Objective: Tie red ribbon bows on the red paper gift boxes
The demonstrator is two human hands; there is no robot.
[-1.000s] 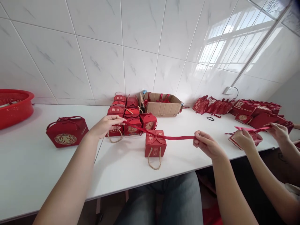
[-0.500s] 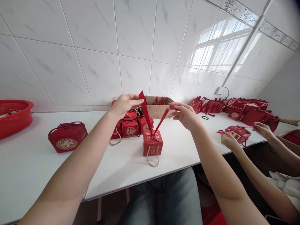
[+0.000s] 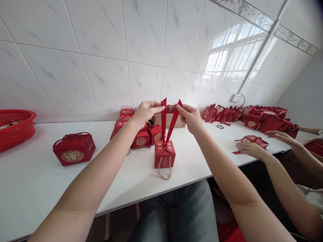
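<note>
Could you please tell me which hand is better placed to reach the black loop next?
Probably the right hand: it is nearer the black loop and on that side of the gift box. It would need to release the red ribbon first.

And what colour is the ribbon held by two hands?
The ribbon is red, best seen in the head view.

The left arm (image 3: 101,173) stretches from the lower left of the frame up to its centre, bare along its visible length and slightly bent at the elbow. The right arm (image 3: 224,164) rises at a slant from the lower right, bare too. The left hand (image 3: 145,112) and right hand (image 3: 191,117) are raised near the middle of the frame, close together but apart, thumbs turned toward each other, each pinching with thumb and fingers.
</note>
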